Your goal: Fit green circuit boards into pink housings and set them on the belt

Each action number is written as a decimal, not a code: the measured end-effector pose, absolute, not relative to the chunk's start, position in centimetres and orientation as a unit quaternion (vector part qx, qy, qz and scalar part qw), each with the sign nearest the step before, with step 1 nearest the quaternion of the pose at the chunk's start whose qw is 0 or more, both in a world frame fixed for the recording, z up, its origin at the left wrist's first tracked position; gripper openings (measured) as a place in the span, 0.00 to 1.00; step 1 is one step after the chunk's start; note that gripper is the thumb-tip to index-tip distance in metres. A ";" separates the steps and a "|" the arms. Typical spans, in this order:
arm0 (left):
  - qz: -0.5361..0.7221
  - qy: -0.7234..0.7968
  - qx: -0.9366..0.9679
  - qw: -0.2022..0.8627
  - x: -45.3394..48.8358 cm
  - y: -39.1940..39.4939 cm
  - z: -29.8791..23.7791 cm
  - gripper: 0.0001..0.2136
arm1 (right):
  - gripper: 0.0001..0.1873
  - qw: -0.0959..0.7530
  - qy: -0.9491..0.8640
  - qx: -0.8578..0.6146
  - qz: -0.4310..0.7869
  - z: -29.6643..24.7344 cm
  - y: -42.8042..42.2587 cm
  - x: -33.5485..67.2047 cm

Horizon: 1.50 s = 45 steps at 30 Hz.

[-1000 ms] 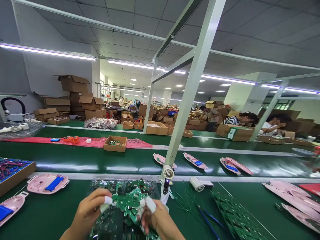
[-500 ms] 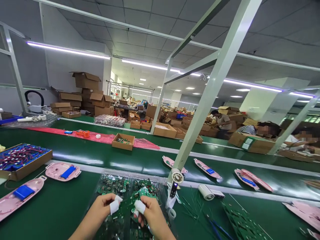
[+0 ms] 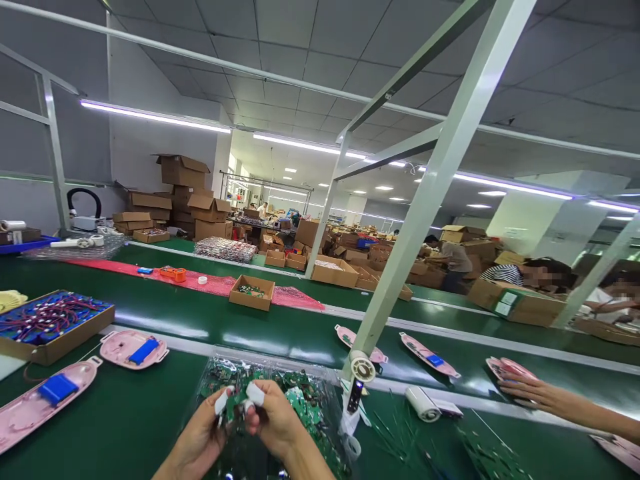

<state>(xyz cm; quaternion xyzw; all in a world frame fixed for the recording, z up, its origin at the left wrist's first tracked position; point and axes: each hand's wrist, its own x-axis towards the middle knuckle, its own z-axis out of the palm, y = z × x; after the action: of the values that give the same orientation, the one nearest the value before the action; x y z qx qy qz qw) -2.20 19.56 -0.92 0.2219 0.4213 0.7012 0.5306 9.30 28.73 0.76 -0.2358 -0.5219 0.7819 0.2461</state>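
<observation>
Pink housing w/ blue block; wire box; co-worker's hand R.

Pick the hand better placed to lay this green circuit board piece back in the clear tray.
Right, probably. The right hand pinches the green circuit board piece from above and sits over the clear plastic tray; the left hand is lower, by the tray's left edge.

The left hand and right hand sit over the plastic tray. Leftward, a hand can pass low across the green table as far as the pink housing. Rightward, the metal post, white roll and a co-worker's arm stand in the way.
</observation>
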 end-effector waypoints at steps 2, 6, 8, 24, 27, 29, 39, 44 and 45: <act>0.712 0.442 0.235 0.492 -3.2 19.9 -1.0 0.22 | 0.32 0.264 -0.526 -0.236 0.773 1.2 29.6 9.0; 0.659 0.567 0.298 0.394 -7.0 20.3 -1.5 0.17 | 0.21 0.238 -0.591 -0.298 0.710 1.4 33.0 9.6; 0.586 0.643 0.357 0.339 -8.7 20.5 -1.7 0.10 | 0.16 0.187 -0.640 -0.347 0.660 1.2 35.0 10.1; 0.279 0.686 0.621 0.256 8.5 24.6 -3.6 0.23 | 0.20 0.299 -0.691 -0.444 0.485 0.6 34.0 24.7; 0.321 0.691 0.571 0.305 8.8 25.9 -5.0 0.17 | 0.21 0.327 -0.668 -0.455 0.490 -0.4 32.9 27.0; 0.372 0.677 0.524 0.359 8.6 26.5 -5.4 0.11 | 0.20 0.350 -0.649 -0.462 0.492 -1.1 32.3 28.4; 0.595 0.508 0.309 0.541 5.1 24.6 -2.9 0.17 | 0.18 0.374 -0.586 -0.423 0.581 -3.2 30.2 25.7; 0.644 0.498 0.287 0.505 4.0 23.3 -3.4 0.19 | 0.23 0.370 -0.561 -0.362 0.646 -2.5 29.5 21.1; 0.649 0.501 0.289 0.493 3.6 23.2 -3.5 0.19 | 0.24 0.372 -0.554 -0.354 0.655 -2.4 29.5 20.4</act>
<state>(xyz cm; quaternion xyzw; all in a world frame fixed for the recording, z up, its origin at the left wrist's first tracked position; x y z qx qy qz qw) 3.63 23.16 -3.49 0.2895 0.5009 0.6495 0.4934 20.37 29.48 -2.43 -0.3540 -0.5544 0.6547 0.3725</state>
